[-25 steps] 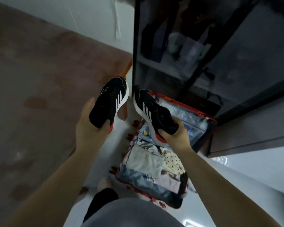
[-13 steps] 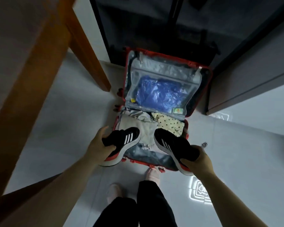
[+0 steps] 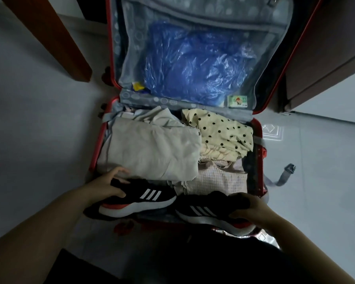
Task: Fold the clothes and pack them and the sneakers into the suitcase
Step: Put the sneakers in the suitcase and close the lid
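Note:
The red suitcase (image 3: 258,132) lies open on the floor, lid raised at the far side. Its near half holds a folded beige garment (image 3: 152,148), a cream polka-dot garment (image 3: 223,130) and a pale checked garment (image 3: 217,179). My left hand (image 3: 107,185) grips the heel of one black sneaker (image 3: 139,199) with white stripes, at the suitcase's near left edge. My right hand (image 3: 252,208) grips the heel of the other black sneaker (image 3: 205,210) at the near right edge. Both sneakers lie on their sides, toes pointing toward each other.
A blue plastic bag (image 3: 197,64) sits behind the mesh pocket in the lid. A wooden leg (image 3: 55,37) stands at the far left, a dark cabinet (image 3: 332,54) at the right. A grey strap (image 3: 285,173) trails onto the pale floor tiles.
The view has closed in on the suitcase. Both hands have lowered the sneakers from above the clothes to the suitcase's near edge, turning them onto their sides.

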`<state>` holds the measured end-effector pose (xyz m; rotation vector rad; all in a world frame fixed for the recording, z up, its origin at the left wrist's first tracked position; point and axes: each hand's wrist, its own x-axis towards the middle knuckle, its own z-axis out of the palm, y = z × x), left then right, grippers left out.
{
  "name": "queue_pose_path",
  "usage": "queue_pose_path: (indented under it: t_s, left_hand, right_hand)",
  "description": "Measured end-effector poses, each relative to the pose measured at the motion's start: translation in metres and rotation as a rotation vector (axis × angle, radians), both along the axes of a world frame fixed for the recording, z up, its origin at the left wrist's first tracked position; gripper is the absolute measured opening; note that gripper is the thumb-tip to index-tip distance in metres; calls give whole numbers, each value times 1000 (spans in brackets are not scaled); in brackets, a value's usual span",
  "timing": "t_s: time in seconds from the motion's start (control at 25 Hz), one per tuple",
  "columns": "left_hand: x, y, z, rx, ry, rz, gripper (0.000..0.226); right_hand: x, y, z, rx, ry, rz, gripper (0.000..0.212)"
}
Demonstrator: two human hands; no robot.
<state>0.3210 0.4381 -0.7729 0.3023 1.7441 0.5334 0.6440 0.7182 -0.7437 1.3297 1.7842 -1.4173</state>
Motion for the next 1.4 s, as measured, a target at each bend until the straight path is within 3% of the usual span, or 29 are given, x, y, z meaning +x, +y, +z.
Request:
queue_pose_path:
  t_s: [0.12,0.24,0.32,0.4,0.56,0.72,0.8,0.88,0.96,1.0,1.08,1.16,1.32,1.4]
  left_hand:
    - [-3,-12,-29,15,146,164,57]
    - [13,-19,-31,2,431,216,61]
    - [32,-19,-33,-50,432,310,67]
    - [43,-19,-43,-141,397,368,81]
    - [43,-17,-63,-339,528,194,89]
    - [46,-12,-67,-339,579,162,85]
    - [48,-11,-66,-302,615,214,83]
    - [57,-3,-62,-252,672,302,79]
    - [73,4,-55,-212,757,388,77]
    - [81,6,-52,-178,814,386,76]
    - [93,9,-50,-97,901,313,77]
    - [96,12,-53,-45,943,237,78]
    - [89,27,-44,15,968,126,81]
    - [79,35,-36,26,949,124,79]
  right_hand:
    - [0,0,-35,-101,-11,-96,59]
    - [0,-6,-46,-146,-44,-205,103]
    - [-5,-12,-43,-93,-86,-189,83]
    - [-9,-18,-47,83,-140,-125,62]
    - [4,-30,-60,221,-101,-65,55]
    - [16,-30,-62,253,-239,50,58]
    - [15,-26,-52,419,-135,99,50]
    - [17,-8,-37,728,45,-36,31]
    - [28,29,-34,853,34,-282,23]
    - [37,49,-38,765,-70,-410,26]
    - [55,78,-57,352,-254,-623,43]
    - [59,85,-80,-17,-215,-813,59]
    - [38,101,-111,-241,58,-874,60]
    - [26,108,-110,-239,155,-956,51]
